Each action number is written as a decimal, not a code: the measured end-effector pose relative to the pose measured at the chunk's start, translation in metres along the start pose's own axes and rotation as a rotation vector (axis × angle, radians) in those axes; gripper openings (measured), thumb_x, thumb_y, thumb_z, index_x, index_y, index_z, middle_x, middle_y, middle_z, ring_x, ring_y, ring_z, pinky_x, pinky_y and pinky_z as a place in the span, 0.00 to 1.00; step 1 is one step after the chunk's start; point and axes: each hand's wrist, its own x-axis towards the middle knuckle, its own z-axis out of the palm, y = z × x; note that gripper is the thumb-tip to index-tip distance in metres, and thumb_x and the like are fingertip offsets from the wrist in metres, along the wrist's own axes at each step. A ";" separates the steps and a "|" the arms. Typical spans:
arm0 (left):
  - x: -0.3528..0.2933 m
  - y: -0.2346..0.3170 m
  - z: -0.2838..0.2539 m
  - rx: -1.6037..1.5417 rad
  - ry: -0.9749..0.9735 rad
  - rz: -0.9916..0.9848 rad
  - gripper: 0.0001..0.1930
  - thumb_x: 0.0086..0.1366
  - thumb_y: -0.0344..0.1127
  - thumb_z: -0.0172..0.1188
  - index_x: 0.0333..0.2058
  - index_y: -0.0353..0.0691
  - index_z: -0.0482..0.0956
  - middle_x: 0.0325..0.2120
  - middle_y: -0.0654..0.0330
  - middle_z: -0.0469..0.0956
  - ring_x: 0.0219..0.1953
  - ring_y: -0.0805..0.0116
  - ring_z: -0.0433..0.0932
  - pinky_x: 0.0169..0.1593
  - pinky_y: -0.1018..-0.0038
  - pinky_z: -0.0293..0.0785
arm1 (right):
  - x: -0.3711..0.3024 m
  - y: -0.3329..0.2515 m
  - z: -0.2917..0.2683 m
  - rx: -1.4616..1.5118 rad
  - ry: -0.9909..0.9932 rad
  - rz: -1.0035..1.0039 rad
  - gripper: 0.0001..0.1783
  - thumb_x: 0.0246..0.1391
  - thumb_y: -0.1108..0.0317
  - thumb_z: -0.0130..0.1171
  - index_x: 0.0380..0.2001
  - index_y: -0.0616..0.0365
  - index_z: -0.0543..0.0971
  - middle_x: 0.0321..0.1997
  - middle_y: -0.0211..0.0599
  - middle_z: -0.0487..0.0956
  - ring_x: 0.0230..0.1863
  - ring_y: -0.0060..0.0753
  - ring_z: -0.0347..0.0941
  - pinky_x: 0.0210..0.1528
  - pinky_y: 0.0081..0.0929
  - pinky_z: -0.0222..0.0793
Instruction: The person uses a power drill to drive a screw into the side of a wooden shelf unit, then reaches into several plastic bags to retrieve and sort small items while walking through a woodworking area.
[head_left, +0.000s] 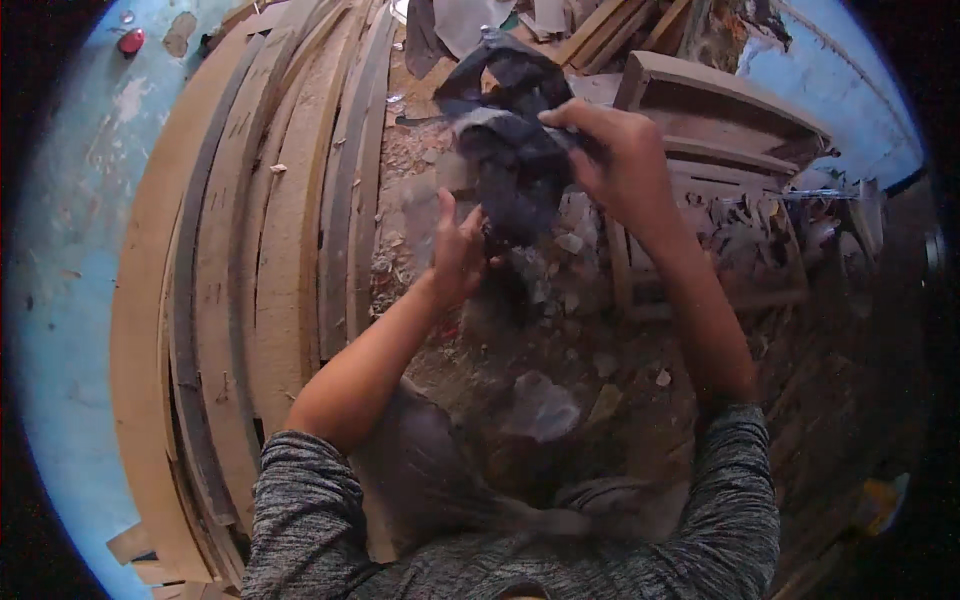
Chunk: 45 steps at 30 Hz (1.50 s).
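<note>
A dark grey-black, crumpled, limp piece (515, 175), cloth-like and blurred by motion, hangs above the littered floor in front of me. My right hand (622, 160) is closed on its right side, thumb and forefinger pinching the upper edge. On the lower left, my left hand (460, 248) has its thumb up and apart from the forefinger. Its fingertips reach the edge of the dark piece, and some fingers are partly hidden there.
Long wooden boards (285, 210) stand in a row on the left, beside a blue wall (70, 260). A wooden drawer-like frame (725, 100) lies at the far right. Rubble and scraps cover the floor, including a pale plastic sheet (542, 405). More timber (610, 30) leans at the back.
</note>
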 end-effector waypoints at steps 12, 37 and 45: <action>-0.001 -0.023 0.016 1.223 0.414 0.638 0.35 0.69 0.55 0.63 0.65 0.39 0.64 0.50 0.47 0.80 0.52 0.50 0.80 0.53 0.58 0.74 | -0.015 0.026 0.059 -0.015 -0.300 -0.038 0.20 0.46 0.72 0.68 0.45 0.49 0.80 0.34 0.50 0.82 0.36 0.59 0.79 0.39 0.45 0.74; 0.013 -0.014 0.004 0.595 0.567 0.297 0.25 0.75 0.57 0.52 0.59 0.45 0.67 0.43 0.58 0.80 0.30 0.71 0.76 0.28 0.73 0.71 | -0.119 0.034 0.174 0.874 -0.871 1.230 0.11 0.64 0.72 0.52 0.47 0.54 0.79 0.39 0.31 0.80 0.37 0.27 0.75 0.36 0.27 0.70; 0.023 -0.029 -0.072 1.166 0.709 0.477 0.35 0.74 0.58 0.52 0.68 0.42 0.58 0.53 0.50 0.76 0.45 0.60 0.80 0.45 0.66 0.78 | -0.126 0.041 0.267 0.709 -0.739 0.746 0.17 0.63 0.69 0.54 0.55 0.54 0.75 0.48 0.40 0.81 0.49 0.34 0.77 0.50 0.31 0.70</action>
